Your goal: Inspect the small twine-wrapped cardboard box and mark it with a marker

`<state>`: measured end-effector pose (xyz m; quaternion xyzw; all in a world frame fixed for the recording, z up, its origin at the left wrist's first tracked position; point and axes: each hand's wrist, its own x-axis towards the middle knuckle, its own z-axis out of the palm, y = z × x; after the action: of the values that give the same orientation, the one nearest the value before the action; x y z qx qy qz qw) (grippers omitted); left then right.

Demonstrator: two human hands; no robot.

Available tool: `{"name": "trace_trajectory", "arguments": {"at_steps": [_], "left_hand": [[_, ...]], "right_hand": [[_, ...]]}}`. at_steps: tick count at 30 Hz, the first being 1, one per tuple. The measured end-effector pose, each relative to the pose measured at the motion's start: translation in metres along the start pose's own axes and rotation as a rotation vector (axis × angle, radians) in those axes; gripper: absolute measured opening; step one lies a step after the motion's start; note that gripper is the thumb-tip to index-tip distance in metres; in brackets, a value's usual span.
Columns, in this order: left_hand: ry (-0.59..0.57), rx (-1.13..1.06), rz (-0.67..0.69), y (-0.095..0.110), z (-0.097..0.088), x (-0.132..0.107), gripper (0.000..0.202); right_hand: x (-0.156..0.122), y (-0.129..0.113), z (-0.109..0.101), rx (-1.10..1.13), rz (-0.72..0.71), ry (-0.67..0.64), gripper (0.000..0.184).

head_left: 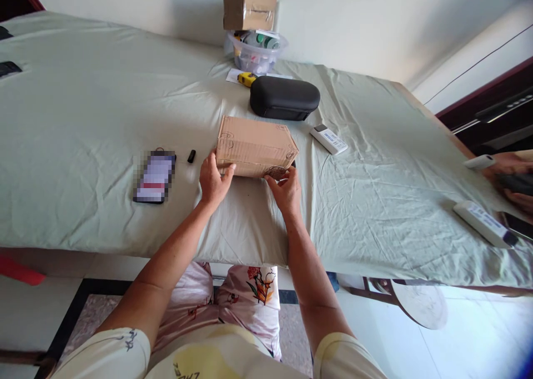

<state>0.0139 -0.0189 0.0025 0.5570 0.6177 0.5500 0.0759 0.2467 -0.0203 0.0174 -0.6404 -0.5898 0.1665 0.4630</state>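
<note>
A flat brown cardboard box (255, 143) lies on the pale green sheet (91, 107) near the front edge. My left hand (213, 180) grips the box's near left corner, thumb on its front face. My right hand (286, 189) pinches the near right edge of the same box, fingers curled. Both forearms reach up from the bottom of the picture.
A phone (155, 176) and a small black item (191, 156) lie left of the box. Behind it are a black oval case (283, 97), a white remote (328, 139), a yellow object (246, 79), and a plastic tub (255, 54) under another box (249, 8). Another person's hand (510, 175) and a remote (485, 223) are at right.
</note>
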Motion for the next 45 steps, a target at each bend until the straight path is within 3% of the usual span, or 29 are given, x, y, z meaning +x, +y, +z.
{"name": "trace_trajectory", "arguments": {"at_steps": [4,8,14,19,26,30,33,38,45], "left_hand": [[-0.001,0.026,0.034,0.01,0.002,-0.006,0.115],[-0.053,0.022,-0.01,0.014,0.001,-0.008,0.126],[0.011,-0.036,0.01,0.008,0.001,-0.005,0.111],[0.05,-0.132,0.012,0.003,-0.002,0.001,0.093],[0.196,-0.207,0.018,0.015,-0.014,0.007,0.06],[0.249,-0.23,0.041,0.024,-0.021,0.007,0.057],[0.233,-0.216,0.071,0.025,-0.023,0.007,0.058],[0.162,-0.18,0.073,0.018,-0.017,0.009,0.054],[0.079,-0.178,-0.083,0.006,-0.008,0.01,0.031]], "right_hand": [[-0.008,-0.006,0.007,0.021,-0.056,0.055,0.069],[-0.01,-0.004,0.009,0.035,-0.047,0.071,0.069],[-0.005,-0.005,0.006,0.094,-0.057,0.081,0.055],[-0.006,-0.016,0.0,0.278,-0.057,0.071,0.036],[-0.007,-0.026,-0.009,0.461,-0.156,0.138,0.043],[-0.005,-0.026,-0.011,0.498,-0.166,0.227,0.038],[-0.002,-0.023,-0.011,0.494,-0.181,0.247,0.039],[0.002,-0.015,-0.006,0.455,-0.144,0.106,0.044],[0.005,-0.004,-0.004,0.309,0.043,0.026,0.036]]}}
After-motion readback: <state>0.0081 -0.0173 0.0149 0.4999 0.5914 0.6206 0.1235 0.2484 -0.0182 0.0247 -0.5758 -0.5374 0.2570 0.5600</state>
